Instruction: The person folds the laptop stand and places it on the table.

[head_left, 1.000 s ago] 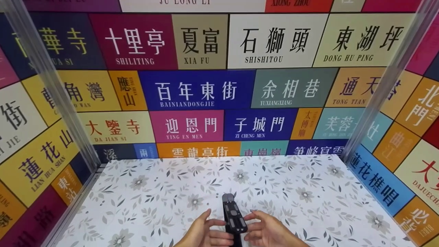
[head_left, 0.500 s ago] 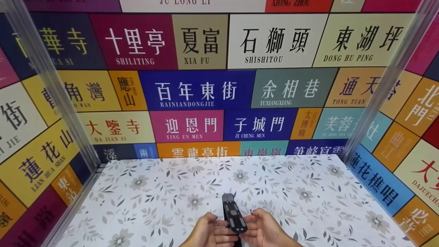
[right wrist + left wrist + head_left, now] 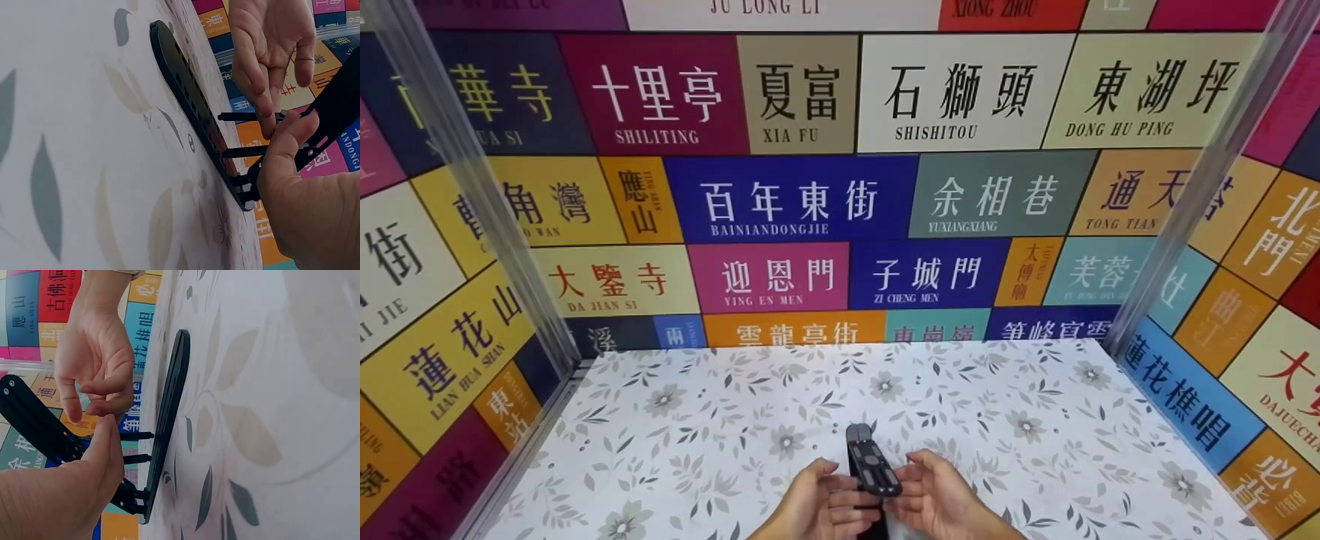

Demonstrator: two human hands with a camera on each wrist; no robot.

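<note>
A black folding laptop stand [image 3: 874,469] stands near the front edge of the table, its slotted base bar [image 3: 169,422] flat on the cloth. The upper arm tilts up off the base, and two thin struts [image 3: 244,151] point down at the slots. To the left of the stand, my left hand [image 3: 821,499] reaches its fingers under the upper arm, thumb held apart. From the other side, my right hand [image 3: 941,495] does likewise. The fingertips of both hands meet around the struts. How firmly they touch is partly hidden behind the arm.
A white cloth with grey flowers covers the table [image 3: 720,405]. Colourful panels with printed characters [image 3: 791,199] form walls at the back and both sides. Clear upright corner strips [image 3: 1166,225] stand at the back left and back right.
The near end of the stand's upper arm has moved slightly up in the head view. Both hands have closed in a little around the stand since one second ago.
</note>
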